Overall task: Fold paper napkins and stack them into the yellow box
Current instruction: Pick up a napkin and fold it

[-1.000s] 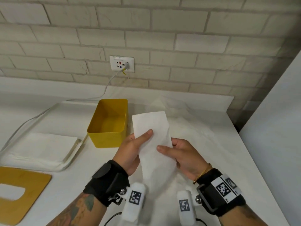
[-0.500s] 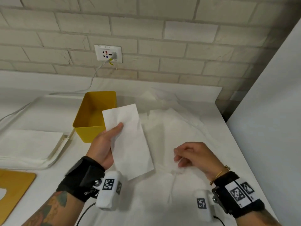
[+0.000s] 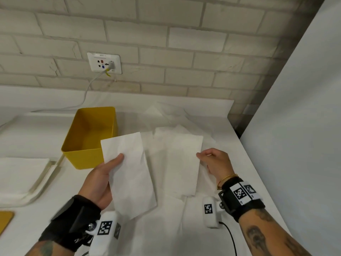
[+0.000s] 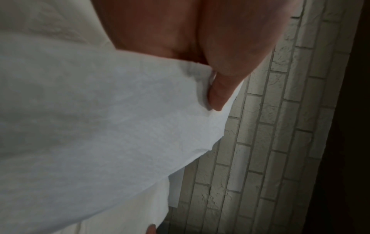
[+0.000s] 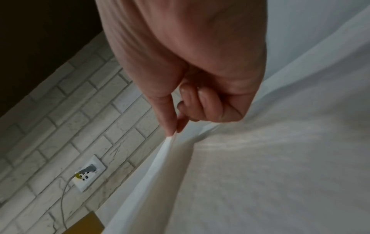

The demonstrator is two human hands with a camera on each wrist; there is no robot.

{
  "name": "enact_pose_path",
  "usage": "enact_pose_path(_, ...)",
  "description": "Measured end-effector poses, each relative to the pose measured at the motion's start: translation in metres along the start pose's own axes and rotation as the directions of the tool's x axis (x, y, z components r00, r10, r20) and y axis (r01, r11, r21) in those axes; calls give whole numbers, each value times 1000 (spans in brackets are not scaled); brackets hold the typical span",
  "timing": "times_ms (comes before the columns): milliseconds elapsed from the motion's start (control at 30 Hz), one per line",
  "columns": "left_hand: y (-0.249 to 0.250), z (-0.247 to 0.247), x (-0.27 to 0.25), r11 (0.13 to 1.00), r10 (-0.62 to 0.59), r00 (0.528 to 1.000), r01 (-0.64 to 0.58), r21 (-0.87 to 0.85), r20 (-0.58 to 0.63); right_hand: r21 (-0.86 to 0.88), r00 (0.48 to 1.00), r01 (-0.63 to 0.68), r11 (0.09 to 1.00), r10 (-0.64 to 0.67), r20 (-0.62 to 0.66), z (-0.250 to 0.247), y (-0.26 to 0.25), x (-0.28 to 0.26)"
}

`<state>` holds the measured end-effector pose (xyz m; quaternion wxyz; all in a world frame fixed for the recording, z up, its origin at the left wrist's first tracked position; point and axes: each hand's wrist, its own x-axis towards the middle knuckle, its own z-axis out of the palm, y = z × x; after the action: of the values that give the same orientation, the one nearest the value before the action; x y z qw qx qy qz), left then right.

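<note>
The open yellow plastic box (image 3: 88, 137) sits on the white counter (image 3: 239, 163), its near corner hidden behind a folded white paper napkin (image 3: 129, 174) pinched in the left hand (image 3: 100, 182). The right hand (image 3: 215, 161) pinches another napkin's (image 3: 182, 167) right edge near the counter's rim.

The left hand (image 3: 99, 182) is raised, thumb pressed flat on a folded napkin (image 3: 129, 174); another napkin's (image 3: 182, 163) edge is pinched by the right hand (image 3: 215, 161).
</note>
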<state>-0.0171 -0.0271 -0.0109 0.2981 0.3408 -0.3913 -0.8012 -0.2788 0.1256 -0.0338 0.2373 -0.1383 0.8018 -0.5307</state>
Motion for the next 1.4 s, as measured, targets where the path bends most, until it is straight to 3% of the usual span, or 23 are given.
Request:
enact_pose_path(133, 2, 0, -2, 1000, 6, 1000, -6, -11, -13, 198, 992, 126, 972, -122, -35, -8, -9, -3)
enact_pose_path(233, 2, 0, -2, 1000, -4, 1000, 3, -15, -21, 366, 994, 108, 924, -112, -9, -16, -14, -2)
enact_pose_path(400, 0, 7, -1, 999, -42, 999, 42, -14, -13, 396, 992, 100, 913, -122, 31, -19, -15, -1)
enact_pose_path(533, 1, 11, 0, 999, -39, 999, 39, -15, -24, 465, 975, 143, 874, -205, 86, -19, -29, -14)
enact_pose_path(633, 2, 15, 2, 999, -46, 999, 45, -18, -26, 593, 929, 146, 792, -316, 192, -19, -50, -31)
enact_pose_path(767, 0, 28, 1, 997, -81, 997, 82, -16, 13, 739, 823, 88, 668, -467, 324, -11, -74, -56)
enact_pose_path(867, 2, 36, -3, 993, -108, 992, 111, -37, 59, 612, 862, 101, 784, -376, 340, 11, -73, -61)
enact_pose_path(933, 2, 41, -6, 993, -102, 991, 107, -52, 90, 457, 917, 126, 881, -280, 286, 29, -63, -63)
enact_pose_path(1000, 2, 45, -9, 994, -84, 990, 91, -58, 111, 376, 947, 126, 918, -224, 229, 41, -50, -64)
enact_pose_path(1167, -1, 41, -9, 994, -80, 991, 89, -70, 111, 350, 976, 99, 932, -160, 149, 50, -41, -66)
enact_pose_path(1400, -7, 40, -4, 995, -97, 987, 98, 3, 129, 373, 970, 131, 919, -196, 141, 54, -43, -69)
